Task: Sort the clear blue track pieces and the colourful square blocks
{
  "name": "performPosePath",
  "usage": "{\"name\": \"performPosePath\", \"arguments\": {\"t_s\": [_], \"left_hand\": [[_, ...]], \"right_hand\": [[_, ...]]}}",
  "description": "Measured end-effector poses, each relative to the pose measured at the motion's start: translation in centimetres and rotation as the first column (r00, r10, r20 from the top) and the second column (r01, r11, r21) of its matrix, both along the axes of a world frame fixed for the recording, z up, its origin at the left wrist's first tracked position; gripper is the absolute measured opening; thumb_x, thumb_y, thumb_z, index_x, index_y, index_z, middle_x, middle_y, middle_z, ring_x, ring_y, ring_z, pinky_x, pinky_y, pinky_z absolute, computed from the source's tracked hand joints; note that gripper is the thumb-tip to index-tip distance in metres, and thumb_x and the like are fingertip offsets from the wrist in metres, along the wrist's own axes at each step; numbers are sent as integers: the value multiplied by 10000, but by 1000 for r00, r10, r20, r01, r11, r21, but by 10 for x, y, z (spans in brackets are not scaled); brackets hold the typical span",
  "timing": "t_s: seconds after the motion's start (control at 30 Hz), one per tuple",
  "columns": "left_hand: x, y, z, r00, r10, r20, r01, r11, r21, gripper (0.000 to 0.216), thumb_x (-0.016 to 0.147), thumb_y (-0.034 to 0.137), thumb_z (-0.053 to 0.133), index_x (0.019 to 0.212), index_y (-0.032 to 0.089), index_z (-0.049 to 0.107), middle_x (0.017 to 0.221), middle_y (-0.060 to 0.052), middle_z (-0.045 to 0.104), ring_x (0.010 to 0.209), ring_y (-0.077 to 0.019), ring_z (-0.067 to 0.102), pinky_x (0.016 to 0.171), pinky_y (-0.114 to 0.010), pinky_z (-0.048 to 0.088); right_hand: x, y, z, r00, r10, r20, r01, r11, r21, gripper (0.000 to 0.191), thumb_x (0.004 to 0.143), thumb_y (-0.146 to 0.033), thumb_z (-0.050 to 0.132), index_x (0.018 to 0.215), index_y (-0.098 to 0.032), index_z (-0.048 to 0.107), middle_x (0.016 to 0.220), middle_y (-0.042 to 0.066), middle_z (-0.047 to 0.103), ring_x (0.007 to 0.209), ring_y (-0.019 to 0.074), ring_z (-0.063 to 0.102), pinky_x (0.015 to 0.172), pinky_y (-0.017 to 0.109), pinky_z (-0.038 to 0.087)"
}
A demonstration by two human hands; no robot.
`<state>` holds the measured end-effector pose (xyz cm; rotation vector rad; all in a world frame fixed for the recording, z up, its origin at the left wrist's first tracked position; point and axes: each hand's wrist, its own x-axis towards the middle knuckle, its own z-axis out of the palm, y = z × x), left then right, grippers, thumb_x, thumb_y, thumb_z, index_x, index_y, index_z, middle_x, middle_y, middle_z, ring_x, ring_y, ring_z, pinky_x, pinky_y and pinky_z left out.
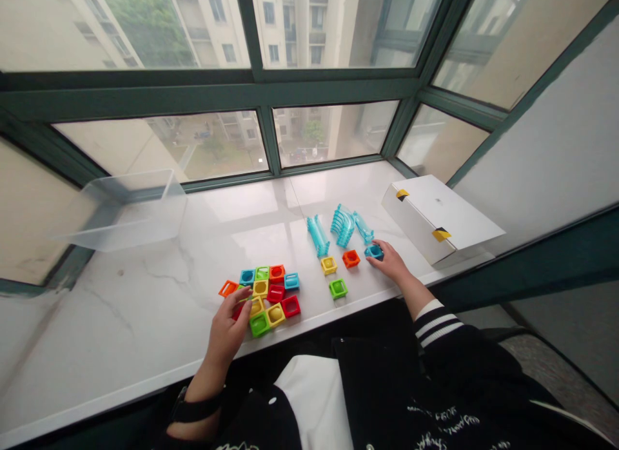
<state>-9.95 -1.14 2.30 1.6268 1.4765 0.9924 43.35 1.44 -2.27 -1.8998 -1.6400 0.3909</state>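
A cluster of coloured hollow plastic cubes point(269, 292) lies on the white marble sill point(145, 289). My left hand point(228, 327) rests at the cluster's left front edge, fingers curled against a cube there. My right hand point(393, 262) is closed around a blue cube point(373, 251) further right. Loose yellow point(329, 265), orange point(351, 258) and green point(338, 288) cubes lie between my hands. Translucent blue curved track pieces point(338, 227) stand just behind them.
A white cardboard box point(440, 218) with yellow-black tape sits at the right end of the sill. A clear plastic bin point(126, 208) stands at the back left against the window. The sill's front edge runs just before my body.
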Motion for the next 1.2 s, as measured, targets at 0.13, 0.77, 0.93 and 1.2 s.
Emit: {"name": "performPosePath", "arguments": {"t_s": [0.13, 0.77, 0.93, 1.2], "left_hand": [[-2, 0, -3, 1000, -9, -2, 9, 1000, -8, 507, 957, 593, 619, 1301, 222, 659, 1296, -128, 738, 1130, -297, 749, 957, -459, 637], [1, -6, 4, 1000, 5, -25, -4, 999, 35, 451, 969, 533, 610, 1279, 212, 676, 1271, -126, 738, 1164, -293, 728, 1045, -471, 590], [-3, -6, 0, 1000, -1, -21, 2, 999, 33, 439, 981, 520, 607, 1293, 218, 671, 1289, -122, 732, 1175, -290, 724, 1048, -472, 587], [-3, -5, 0, 998, 6, -59, -2, 997, 71, 381, 984, 469, 604, 1276, 235, 677, 1281, -97, 741, 1161, -277, 725, 1044, -454, 580]], "right_hand": [[-4, -3, 5, 999, -31, 18, 30, 998, 54, 619, 869, -533, 672, 1398, -224, 580, 1386, 163, 634, 1301, 356, 592, 1151, 538, 462], [-85, 3, 35, 942, 213, 261, -227, 974, 24, 406, 890, -355, 680, 1282, -254, 716, 1313, 117, 721, 1246, 386, 605, 1056, 560, 438], [-81, 6, 25, 926, 203, 317, -212, 977, -6, 361, 903, -337, 651, 1244, -252, 735, 1295, 107, 738, 1207, 352, 626, 1030, 502, 446], [-80, 3, 28, 914, 205, 350, -220, 976, 2, 365, 915, -332, 641, 1242, -198, 731, 1288, 135, 729, 1196, 349, 620, 1015, 482, 460]]}}
